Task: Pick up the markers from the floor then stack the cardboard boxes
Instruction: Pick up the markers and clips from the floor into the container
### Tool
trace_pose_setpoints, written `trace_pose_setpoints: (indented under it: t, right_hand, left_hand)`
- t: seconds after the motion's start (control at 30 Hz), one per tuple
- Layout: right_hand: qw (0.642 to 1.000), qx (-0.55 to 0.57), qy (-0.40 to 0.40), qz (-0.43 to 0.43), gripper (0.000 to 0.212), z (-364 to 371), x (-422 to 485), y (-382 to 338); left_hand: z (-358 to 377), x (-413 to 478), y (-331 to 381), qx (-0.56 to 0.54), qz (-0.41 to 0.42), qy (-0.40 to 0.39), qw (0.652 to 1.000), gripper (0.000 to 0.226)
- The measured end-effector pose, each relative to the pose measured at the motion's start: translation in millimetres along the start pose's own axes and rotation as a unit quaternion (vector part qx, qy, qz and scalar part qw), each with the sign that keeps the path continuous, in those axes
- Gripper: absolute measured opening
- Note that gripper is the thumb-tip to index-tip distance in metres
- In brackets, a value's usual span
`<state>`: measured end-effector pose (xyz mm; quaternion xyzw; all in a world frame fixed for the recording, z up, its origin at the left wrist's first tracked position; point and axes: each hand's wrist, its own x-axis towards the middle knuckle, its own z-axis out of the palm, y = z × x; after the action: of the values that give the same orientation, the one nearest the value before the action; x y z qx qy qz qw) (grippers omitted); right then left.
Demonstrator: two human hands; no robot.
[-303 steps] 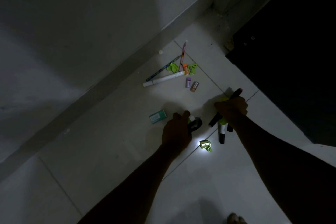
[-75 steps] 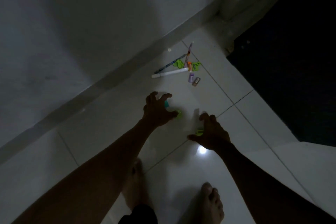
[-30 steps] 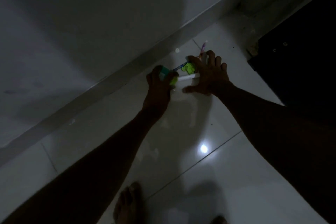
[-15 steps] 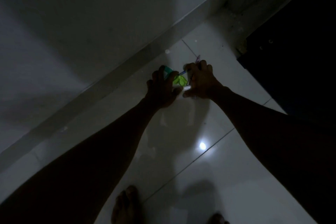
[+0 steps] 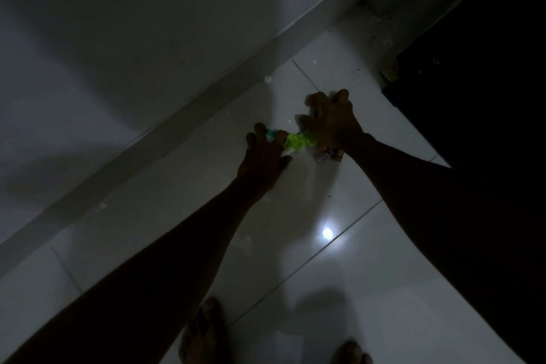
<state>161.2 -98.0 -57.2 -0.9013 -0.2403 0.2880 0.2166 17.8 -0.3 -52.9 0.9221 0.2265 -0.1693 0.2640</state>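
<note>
The room is dark. My left hand (image 5: pixel 263 156) rests low over the white tiled floor with a small teal box (image 5: pixel 270 132) pinched in its fingers. Bright green pieces (image 5: pixel 298 141) lie bunched between the two hands, touching both. My right hand (image 5: pixel 332 122) is curled tight over the markers and pens, which are almost fully hidden under it. Two small capped items (image 5: pixel 328 156), purple and brownish, lie on the tile just below the right wrist. No cardboard boxes show.
A grey skirting board (image 5: pixel 177 139) and wall run diagonally behind the hands. A dark piece of furniture (image 5: pixel 472 83) fills the right side. My bare feet (image 5: pixel 204 331) stand at the bottom edge. A lamp's reflection (image 5: pixel 327 232) shines on the tile.
Both hands reached from the near tile out to the pile by the wall. Over the last second my right hand closed over the markers and drew them and the green pieces toward my left hand.
</note>
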Motion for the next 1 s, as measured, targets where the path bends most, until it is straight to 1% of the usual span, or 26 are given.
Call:
trace_pose_setpoints:
  t: [0.07,0.17,0.23,0.3,0.33,0.4,0.47,0.5,0.6,0.63,0.67,0.77,0.8,0.9,1.0]
  right_hand:
    - [1.000,-0.022,0.007,0.012,0.052,5,-1,3]
    - [0.998,-0.043,0.002,0.045,0.047,12,1,5]
    - [0.998,-0.024,0.007,0.054,0.039,14,0,4]
    - [0.998,0.031,0.021,0.055,0.027,14,-2,4]
    - [0.997,0.035,0.022,0.061,0.021,13,-2,5]
    - [0.996,0.033,0.035,0.077,0.019,11,-3,4]
    - [0.992,0.050,0.067,0.093,0.024,8,0,5]
    - [0.988,0.069,0.077,0.111,0.027,7,0,5]
    - [0.972,0.158,0.091,0.148,0.036,-1,-4,4]
    - [0.963,0.197,0.098,0.158,0.036,-2,-6,3]
    - [0.953,0.229,0.110,0.167,0.034,-4,-6,2]
    - [0.929,0.302,0.122,0.175,0.018,-8,-8,-3]
    - [0.922,0.321,0.128,0.173,0.015,-9,-9,-3]
    - [0.933,0.291,0.146,0.155,0.018,-15,-17,2]
    - [0.962,0.187,0.150,0.130,0.028,-19,-30,10]
  left_hand:
    - [0,-1,5,-0.009,-0.019,-0.013,1.000,0.044]
    - [1,-1,9,-0.005,-0.048,-0.029,0.998,0.048]
    - [-1,-2,14,-0.002,-0.060,-0.029,0.998,0.049]
    - [-3,-4,19,-0.010,-0.066,-0.024,0.997,0.048]
    - [-4,-6,20,-0.020,-0.068,-0.020,0.997,0.048]
    - [-4,-9,16,-0.050,-0.071,-0.005,0.996,0.045]
    - [-5,-13,9,-0.093,-0.080,0.010,0.992,0.044]
    - [-5,-15,6,-0.112,-0.093,0.013,0.989,0.049]
    - [-7,-20,-3,-0.137,-0.165,-0.010,0.977,0.076]
    - [-8,-21,-4,-0.140,-0.183,-0.011,0.973,0.079]
    - [-8,-22,-6,-0.142,-0.192,-0.002,0.971,0.076]
    - [-15,-23,-2,-0.157,-0.192,0.041,0.968,0.054]
    - [-17,-24,2,-0.168,-0.189,0.054,0.966,0.048]
    - [-18,-27,16,-0.216,-0.190,0.093,0.953,0.038]
    - [-12,-27,29,-0.267,-0.190,0.109,0.938,0.043]
